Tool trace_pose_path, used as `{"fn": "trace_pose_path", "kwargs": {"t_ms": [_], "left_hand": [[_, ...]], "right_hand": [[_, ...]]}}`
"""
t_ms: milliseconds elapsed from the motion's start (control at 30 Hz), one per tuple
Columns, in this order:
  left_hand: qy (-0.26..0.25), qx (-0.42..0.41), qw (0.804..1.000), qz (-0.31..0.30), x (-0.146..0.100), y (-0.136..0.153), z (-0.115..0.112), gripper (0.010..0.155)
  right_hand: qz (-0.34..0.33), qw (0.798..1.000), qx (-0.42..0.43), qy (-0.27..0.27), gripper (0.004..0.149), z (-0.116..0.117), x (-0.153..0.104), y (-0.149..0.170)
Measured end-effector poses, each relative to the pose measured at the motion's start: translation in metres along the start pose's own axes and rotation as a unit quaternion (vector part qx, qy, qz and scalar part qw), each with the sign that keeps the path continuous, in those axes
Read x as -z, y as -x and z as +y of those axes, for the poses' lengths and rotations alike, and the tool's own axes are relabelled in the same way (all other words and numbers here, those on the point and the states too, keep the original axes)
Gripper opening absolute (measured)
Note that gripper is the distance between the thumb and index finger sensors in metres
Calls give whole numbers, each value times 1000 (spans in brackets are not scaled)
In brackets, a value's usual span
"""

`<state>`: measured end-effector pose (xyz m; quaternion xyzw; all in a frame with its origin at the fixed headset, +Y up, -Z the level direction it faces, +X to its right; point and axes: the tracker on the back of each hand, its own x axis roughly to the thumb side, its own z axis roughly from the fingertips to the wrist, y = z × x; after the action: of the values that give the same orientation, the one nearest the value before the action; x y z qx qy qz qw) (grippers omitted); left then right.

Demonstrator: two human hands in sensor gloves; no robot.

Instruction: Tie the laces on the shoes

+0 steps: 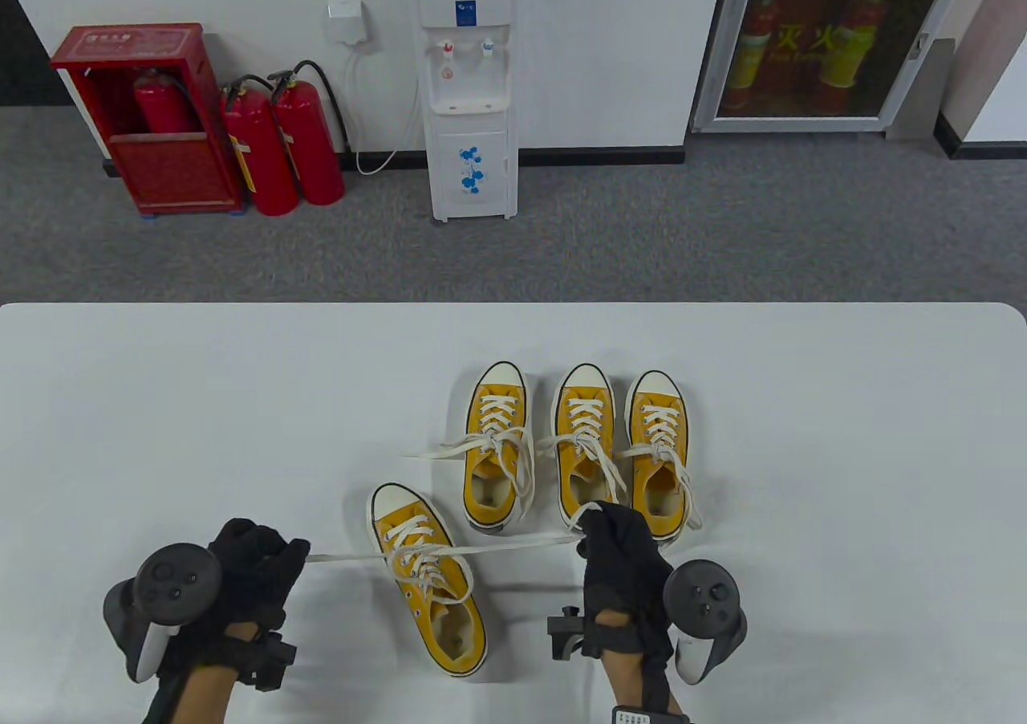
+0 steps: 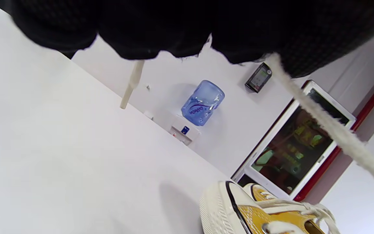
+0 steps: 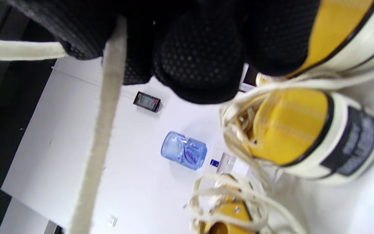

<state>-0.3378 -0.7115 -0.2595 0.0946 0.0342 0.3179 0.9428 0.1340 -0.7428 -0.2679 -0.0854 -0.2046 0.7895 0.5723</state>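
From the table view, four yellow canvas shoes sit on the white worktop. Three stand side by side toward the middle with loose laces, and the nearest shoe lies apart, closer to the person, toe angled away to the left. Its white lace is drawn out sideways in a taut line. The left hand grips one end, fingers curled closed around it, and the right hand holds the other end just in front of the three shoes.

In the left wrist view, the gloved fingers are clenched over the lace, which leaves the fist as a fuzzy flat cord running down to the right. A short tip pokes out on the other side. The toe cap of the near shoe shows at the bottom edge.

In the right wrist view, the fingers are closed on the lace, which crosses the frame in two strands. The heels of the neighbouring shoes sit just beside them.

The lace looks soft, light and limp, with a woven surface that should grip rather than slip. The shoe seems light enough to slide if pulled unevenly. Holding near the ends, as now, probably suits tightening. Forming loops likely calls for a hold closer to the eyelets.
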Motion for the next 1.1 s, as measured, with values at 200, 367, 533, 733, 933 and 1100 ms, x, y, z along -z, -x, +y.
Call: {"fn": "trace_pose_path", "kwargs": {"t_ms": [200,367,533,733,933,1100], "left_hand": [[7,9,998,68,0,14,8,31],[7,24,993,111,0,25,14,31],[1,55,988,147,0,31,20,31],[-7,84,978,190,-1,41,25,31],[1,92,969,230,-1,54,26,31],[5,108,962,249,-2,60,25,31]], "right_hand": [[26,999,-22,41,40,-17,9,8],[50,995,-43,74,39,-28,12,14],[80,990,-52,107,39,-40,16,22],[108,982,-54,146,39,-56,19,34],[133,974,-57,175,39,-68,21,45],[158,969,-51,183,39,-72,21,53]]}}
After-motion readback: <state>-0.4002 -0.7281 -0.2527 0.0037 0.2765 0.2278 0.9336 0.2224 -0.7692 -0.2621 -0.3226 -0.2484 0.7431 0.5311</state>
